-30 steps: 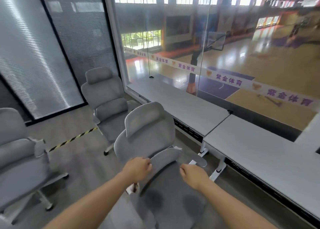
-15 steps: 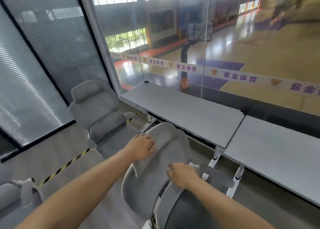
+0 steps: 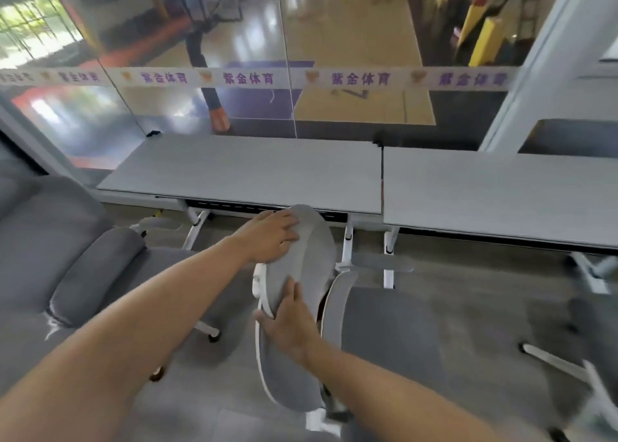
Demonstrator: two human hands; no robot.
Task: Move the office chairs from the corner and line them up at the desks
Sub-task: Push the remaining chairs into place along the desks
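Observation:
A light grey office chair (image 3: 301, 368) with a white frame stands right below me, its headrest (image 3: 311, 251) close to the front edge of the left desk (image 3: 240, 170). My left hand (image 3: 267, 237) lies on the upper part of the headrest with its fingers laid across the fabric. My right hand (image 3: 287, 324) grips the headrest's lower edge, thumb on one side and fingers on the other. The chair's armrest (image 3: 381, 262) points under the desk. A second grey chair (image 3: 67, 257) stands at the left. The right desk (image 3: 495, 190) adjoins the left one.
Part of a third chair (image 3: 582, 334), with white base legs, shows at the right edge. White desk legs (image 3: 388, 261) stand under the desk joint. A glass wall (image 3: 334, 40) runs behind the desks, and a white pillar (image 3: 535, 57) stands at the right.
I have turned to face the desks and brought the chair up to the left desk. My right hand has shifted onto the headrest's lower edge; the left stays on top.

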